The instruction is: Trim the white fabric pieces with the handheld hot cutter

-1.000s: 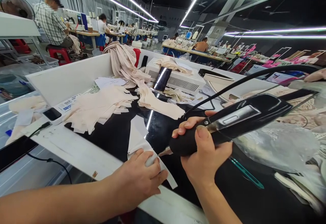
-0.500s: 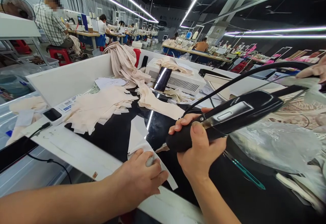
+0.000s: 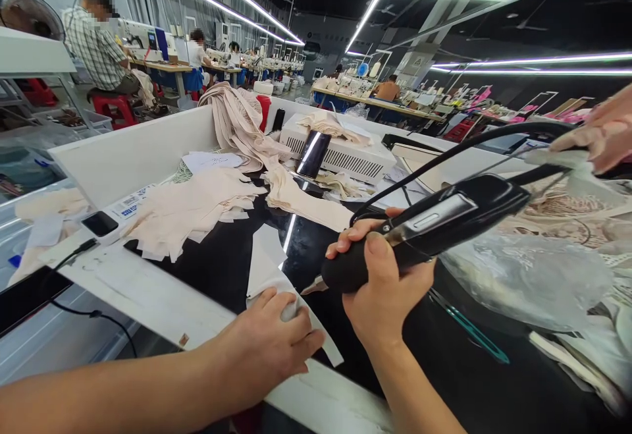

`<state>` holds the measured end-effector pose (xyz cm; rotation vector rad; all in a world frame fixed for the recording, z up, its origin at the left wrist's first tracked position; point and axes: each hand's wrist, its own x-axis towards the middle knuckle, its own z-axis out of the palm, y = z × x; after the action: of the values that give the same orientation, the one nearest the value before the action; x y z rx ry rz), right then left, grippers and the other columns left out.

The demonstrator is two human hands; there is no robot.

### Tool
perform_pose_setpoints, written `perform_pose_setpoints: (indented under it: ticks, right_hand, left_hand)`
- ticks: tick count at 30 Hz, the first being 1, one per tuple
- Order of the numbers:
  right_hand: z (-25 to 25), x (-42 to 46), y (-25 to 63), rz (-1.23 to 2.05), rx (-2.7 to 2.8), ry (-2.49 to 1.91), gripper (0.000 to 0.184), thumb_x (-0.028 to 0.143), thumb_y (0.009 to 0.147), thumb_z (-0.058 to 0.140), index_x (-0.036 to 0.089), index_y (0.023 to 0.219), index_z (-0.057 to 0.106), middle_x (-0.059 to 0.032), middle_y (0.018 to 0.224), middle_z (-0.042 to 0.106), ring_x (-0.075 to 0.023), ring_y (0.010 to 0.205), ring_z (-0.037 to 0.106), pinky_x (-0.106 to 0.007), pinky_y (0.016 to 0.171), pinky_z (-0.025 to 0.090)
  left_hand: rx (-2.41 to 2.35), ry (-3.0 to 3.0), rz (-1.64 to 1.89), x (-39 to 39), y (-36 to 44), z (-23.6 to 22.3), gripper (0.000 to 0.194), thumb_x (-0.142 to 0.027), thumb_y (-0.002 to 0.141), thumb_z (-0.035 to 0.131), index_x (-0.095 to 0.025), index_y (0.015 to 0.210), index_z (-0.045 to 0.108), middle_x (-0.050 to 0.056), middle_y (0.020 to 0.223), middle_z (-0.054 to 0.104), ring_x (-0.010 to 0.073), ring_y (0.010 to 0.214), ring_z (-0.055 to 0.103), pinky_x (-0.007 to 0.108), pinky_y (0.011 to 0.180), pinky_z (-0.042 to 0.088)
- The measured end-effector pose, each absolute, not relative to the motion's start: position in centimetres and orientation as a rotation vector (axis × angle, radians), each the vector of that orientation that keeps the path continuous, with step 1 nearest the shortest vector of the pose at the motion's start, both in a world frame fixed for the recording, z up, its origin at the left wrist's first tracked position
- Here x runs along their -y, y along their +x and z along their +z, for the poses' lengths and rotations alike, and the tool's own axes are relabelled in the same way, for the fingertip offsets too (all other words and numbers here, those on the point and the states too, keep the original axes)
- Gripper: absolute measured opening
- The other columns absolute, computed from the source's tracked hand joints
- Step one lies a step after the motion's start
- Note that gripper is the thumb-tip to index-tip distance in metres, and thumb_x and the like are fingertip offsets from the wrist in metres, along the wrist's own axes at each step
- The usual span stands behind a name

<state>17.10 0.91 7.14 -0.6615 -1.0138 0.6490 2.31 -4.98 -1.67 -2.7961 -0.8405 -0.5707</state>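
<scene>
My left hand [image 3: 281, 332] rests on a white cut piece [image 3: 266, 256] lying on the black tabletop [image 3: 217, 289]. Its fingers are curled over a small pale grey object [image 3: 289, 311], mostly hidden, which presses on that piece. My right hand [image 3: 385, 282] wraps around a black corded handheld cutter [image 3: 439, 220] with a silver strip on its body. The cutter's pointed metal tip [image 3: 315, 285] is low over the table, just right of the white piece's edge. Whether the tip touches the piece I cannot tell.
Stacked beige cut pieces [image 3: 192, 210] lie at left, with more beige fabric [image 3: 306, 200] behind. A white vented box [image 3: 340, 154] stands at the back. On the right are teal-handled tweezers [image 3: 474, 332], a clear plastic bag [image 3: 528, 276] and another person's hand [image 3: 605, 128]. A cable arches overhead.
The view shifts slightly. My right hand and the cutter keep nearly the same pose, the cutter's rear end slightly left. The other person's hand at right has come further into view.
</scene>
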Motion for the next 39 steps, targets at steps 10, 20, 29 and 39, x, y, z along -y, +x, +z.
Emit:
perform_pose_setpoints:
  ticks: [10, 20, 29, 39]
  right_hand:
    - [7.9, 1.2, 18.9, 0.682, 0.968, -0.7, 0.045, 0.036, 0.079, 0.093, 0.029, 0.113, 0.064, 0.0082, 0.074, 0.066, -0.0148, 0.053, 0.064, -0.028, 0.046, 0.057]
    - [7.5, 2.4, 19.6, 0.653, 1.023, -0.705, 0.042, 0.043, 0.083, 0.091, 0.029, 0.11, 0.062, 0.0078, 0.076, 0.068, -0.0132, 0.054, 0.063, -0.027, 0.048, 0.059]
    - [7.4, 2.3, 19.1, 0.679, 1.015, -0.696, 0.034, 0.037, 0.084, 0.088, 0.026, 0.098, 0.06, 0.008, 0.075, 0.069, -0.0108, 0.053, 0.061, -0.024, 0.048, 0.059]
    - [7.1, 1.9, 18.3, 0.673, 1.037, -0.729, 0.034, 0.039, 0.083, 0.086, 0.027, 0.1, 0.06, 0.0066, 0.08, 0.067, -0.012, 0.062, 0.061, -0.028, 0.059, 0.058]
  left_hand:
    - [0.761, -2.798, -0.625, 4.9, 1.3, -0.1, 0.037, -0.043, 0.111, 0.071, -0.016, 0.135, 0.065, 0.008, 0.12, 0.075, 0.03, 0.12, 0.067, 0.045, 0.108, 0.051]
    - [0.758, -2.959, -0.56, 4.6, 0.2, 1.6, 0.021, -0.029, 0.111, 0.067, -0.016, 0.128, 0.066, 0.012, 0.128, 0.074, 0.0295, 0.126, 0.069, 0.046, 0.111, 0.058]
    - [0.679, -3.033, -0.712, 3.4, -0.9, 2.6, 0.022, -0.011, 0.114, 0.048, -0.016, 0.125, 0.067, 0.011, 0.123, 0.076, 0.0221, 0.113, 0.075, 0.033, 0.099, 0.067]
    - [0.692, -3.0, -0.569, 1.2, -2.6, 3.7, 0.038, 0.004, 0.101, 0.046, -0.017, 0.124, 0.068, 0.009, 0.122, 0.078, 0.0204, 0.106, 0.078, 0.03, 0.091, 0.069]
